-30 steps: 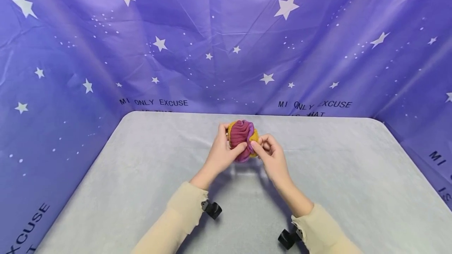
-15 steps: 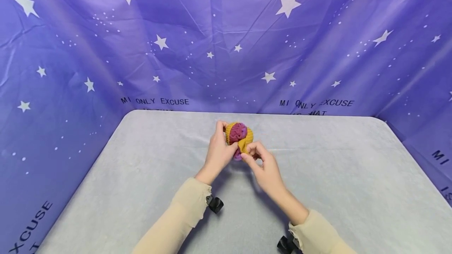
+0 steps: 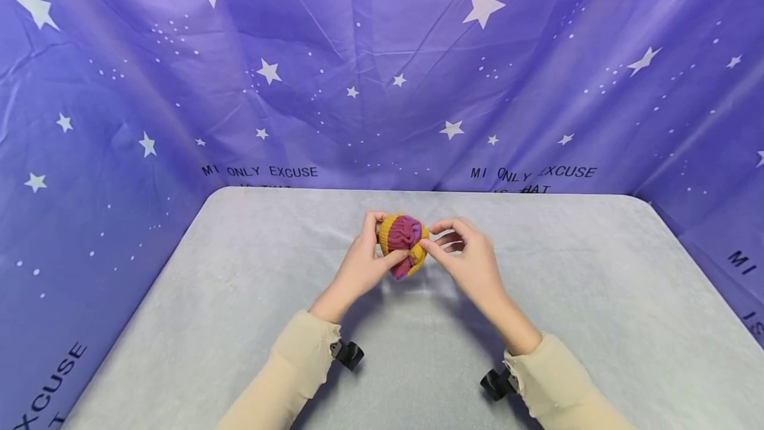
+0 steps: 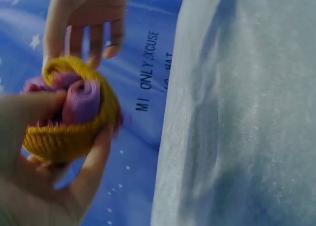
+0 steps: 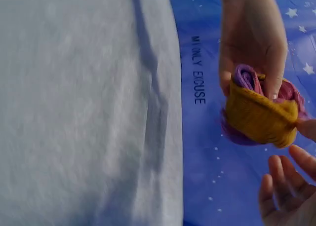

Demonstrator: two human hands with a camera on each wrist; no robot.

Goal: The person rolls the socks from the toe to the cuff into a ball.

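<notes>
A rolled-up bundle of knit socks [image 3: 404,232] is held above the table, magenta and purple inside with a mustard-yellow ribbed cuff wrapped partly around. My left hand [image 3: 364,263] grips it from the left, thumb pressed into the purple folds and fingers behind it. In the left wrist view, the yellow cuff [image 4: 64,143] curves around the purple roll between the left thumb and fingers. On the other side, my right hand [image 3: 471,257] pinches the cuff's edge between thumb and forefinger; its other fingers are spread loosely. The right wrist view shows the yellow cuff [image 5: 259,115] stretched across the bundle.
Beneath the hands lies a pale grey cloth-covered table [image 3: 239,324]. A purple-blue curtain [image 3: 334,38] with white stars and black lettering surrounds its back and sides. A black camera sits on each wrist, over beige sleeves [image 3: 286,370].
The yellow cuff now covers more of the bundle than a second ago. My right hand pulled leftward across the front, then moved back right and up to the bundle's right edge.
</notes>
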